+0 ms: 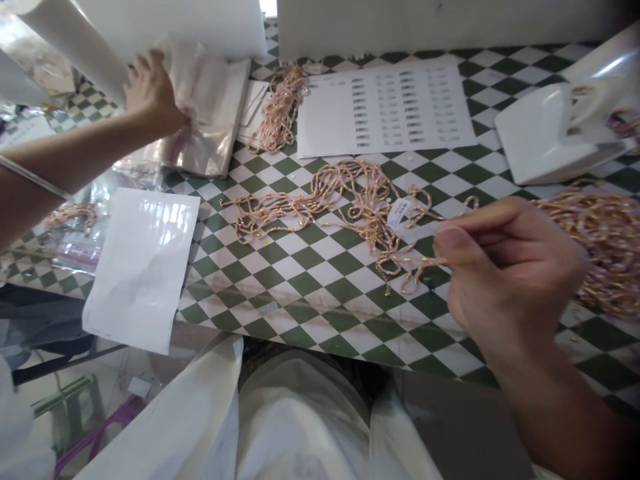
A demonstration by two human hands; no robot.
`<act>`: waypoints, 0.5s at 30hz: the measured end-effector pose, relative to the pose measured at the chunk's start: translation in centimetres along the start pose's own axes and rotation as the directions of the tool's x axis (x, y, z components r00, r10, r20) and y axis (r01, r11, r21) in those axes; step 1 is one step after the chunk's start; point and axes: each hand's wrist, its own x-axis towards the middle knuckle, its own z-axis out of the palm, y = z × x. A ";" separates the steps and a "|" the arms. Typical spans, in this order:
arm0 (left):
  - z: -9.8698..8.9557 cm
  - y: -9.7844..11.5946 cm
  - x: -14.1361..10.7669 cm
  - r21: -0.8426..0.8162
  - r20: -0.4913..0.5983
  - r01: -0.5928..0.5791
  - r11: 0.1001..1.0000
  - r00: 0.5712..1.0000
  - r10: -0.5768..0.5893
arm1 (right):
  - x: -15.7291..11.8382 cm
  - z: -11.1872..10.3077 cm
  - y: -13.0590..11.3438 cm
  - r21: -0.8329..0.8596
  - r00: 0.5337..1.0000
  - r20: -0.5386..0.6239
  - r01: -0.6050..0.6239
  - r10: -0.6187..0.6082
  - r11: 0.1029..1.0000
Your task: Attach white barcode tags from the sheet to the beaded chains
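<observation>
The right hand point(510, 260) pinches the near end of a bunch of beaded strands point(370, 212) between thumb and forefinger, close to a white paper tag point(400, 212). The bunch lies across the middle of the desk point(300, 287), its strands looped over one another. At the far left, the left hand point(155, 93) is spread, with nothing visibly gripped, over a stack of clear plastic bags point(215, 113); whether its fingertips touch them cannot be told.

A pull from the right hand could tighten the crossed loops into a knot, and the tag could tear or crease if it takes the strain. The larger bead heap point(600, 247) at the right sits just beside the right forearm, so a sweep of that arm could drag strands along. The slick bags might slide or come up several together.

The desk wears a green-and-white checked covering. A printed label sheet point(387, 107) lies on the far side, a plain sheet point(143, 267) overhangs the near left edge, and a purple hanger point(110, 427) shows below. A pale panel point(450, 27) closes off the far side.
</observation>
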 end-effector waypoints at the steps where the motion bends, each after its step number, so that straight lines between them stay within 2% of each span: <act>1: 0.1 0.4 -0.6 0.012 -0.040 -0.042 0.999 0.998 0.042 | 0.0 0.0 0.0 -0.002 1.000 -0.002 0.004 -0.004 1.000; 2: 0.2 0.9 -1.2 0.018 -0.049 -0.101 0.995 0.994 0.102 | 0.0 0.0 0.0 -0.005 1.000 -0.003 0.007 -0.007 1.000; 4: 0.6 2.2 -2.1 0.038 0.060 -0.192 0.981 0.980 0.189 | 0.0 0.1 0.1 -0.008 1.000 0.004 0.014 -0.014 1.000; 6: 1.1 3.7 -2.7 0.088 0.212 -0.195 0.977 0.962 0.173 | 0.0 0.1 0.2 -0.009 1.000 0.006 0.017 -0.017 1.000; 8: 1.5 5.1 -2.9 0.153 0.289 -0.184 0.971 0.948 0.134 | 0.0 0.2 0.3 -0.008 1.000 0.002 0.021 -0.021 1.000; 12: 1.8 7.0 -2.5 0.214 0.317 -0.151 0.965 0.945 0.077 | 0.0 0.2 0.1 -0.022 0.999 -0.009 0.035 -0.035 0.999; 15: 1.6 6.9 -1.7 0.212 0.297 -0.111 0.971 0.954 0.044 | 0.0 0.1 -0.1 -0.031 0.999 -0.026 0.038 -0.039 0.999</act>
